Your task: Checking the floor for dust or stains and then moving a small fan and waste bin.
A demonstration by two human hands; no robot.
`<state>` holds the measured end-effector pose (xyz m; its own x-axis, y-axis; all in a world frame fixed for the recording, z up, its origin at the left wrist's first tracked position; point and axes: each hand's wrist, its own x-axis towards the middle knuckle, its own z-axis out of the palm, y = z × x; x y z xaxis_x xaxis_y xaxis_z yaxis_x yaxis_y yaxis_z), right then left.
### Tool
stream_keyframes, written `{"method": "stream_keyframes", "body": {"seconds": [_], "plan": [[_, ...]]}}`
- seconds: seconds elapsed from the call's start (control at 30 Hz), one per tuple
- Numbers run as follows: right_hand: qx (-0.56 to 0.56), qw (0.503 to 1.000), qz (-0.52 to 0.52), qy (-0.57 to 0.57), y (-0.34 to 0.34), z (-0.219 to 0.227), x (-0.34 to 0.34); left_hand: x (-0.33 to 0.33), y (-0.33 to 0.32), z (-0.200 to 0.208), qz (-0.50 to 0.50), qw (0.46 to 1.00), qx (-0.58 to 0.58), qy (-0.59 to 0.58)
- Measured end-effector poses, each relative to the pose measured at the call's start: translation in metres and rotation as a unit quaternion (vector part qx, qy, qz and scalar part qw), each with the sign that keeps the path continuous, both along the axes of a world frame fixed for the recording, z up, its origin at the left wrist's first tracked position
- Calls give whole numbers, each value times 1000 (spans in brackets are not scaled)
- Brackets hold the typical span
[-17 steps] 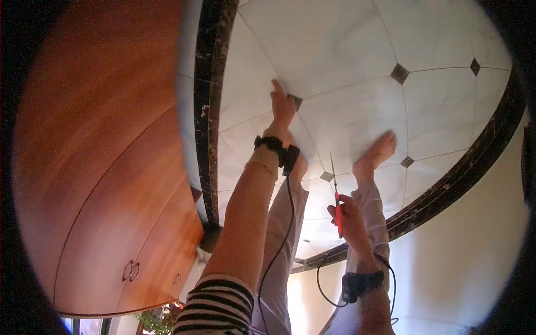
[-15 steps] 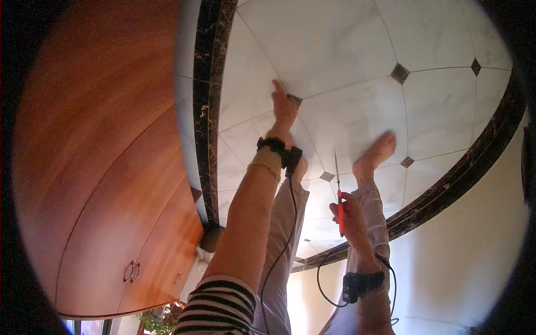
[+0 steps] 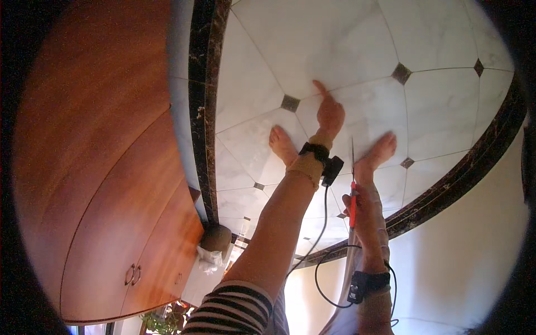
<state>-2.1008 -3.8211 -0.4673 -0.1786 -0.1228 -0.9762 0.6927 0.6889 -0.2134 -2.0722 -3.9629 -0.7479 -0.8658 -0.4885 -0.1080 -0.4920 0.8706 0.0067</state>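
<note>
My left hand (image 3: 330, 114) reaches out over the pale tiled floor with one finger stretched forward. The other fingers look partly folded, and I see nothing held in them. Lower and to the right, my right hand (image 3: 365, 212) is closed round the red handle of a slim tool (image 3: 353, 207). Its thin, tapering metal blade points away from me, past my right foot (image 3: 382, 148); the exact kind of tool is not clear. Both wrists wear black straps with small devices and cables.
Brown wooden cabinet doors (image 3: 106, 223) rise on the left. A dark marble border (image 3: 205, 84) edges the floor. My left foot (image 3: 283, 144) is bare on the tiles. A brown round container (image 3: 215, 239) and a crumpled white bag (image 3: 210, 260) stand near the cabinet; a plant (image 3: 162, 322) shows below.
My left hand has swung to the right, uncovering the left foot. My right hand, still holding the red-handled tool, has shifted slightly right and the tool is more upright in view.
</note>
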Motion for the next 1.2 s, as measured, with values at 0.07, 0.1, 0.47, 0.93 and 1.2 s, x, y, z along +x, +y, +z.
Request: {"method": "stream_keyframes", "body": {"seconds": [0.07,0.1,0.47,0.93,1.2], "plan": [[52,997,49,15,39,-9,-8,-51,41,58,235,853,431,-177],[42,995,87,14,36,-10,-7,-45,30,57,236,857,423,-174],[23,1000,0,-6,19,-8,-9,27,-138,22,-90,960,-2,-264],[3,999,34,-41,-17,4,-20,52,-139,-12,261,926,198,-185],[18,999,-49,-4,32,-14,-16,-21,-17,-44,-29,952,136,-274]]}}
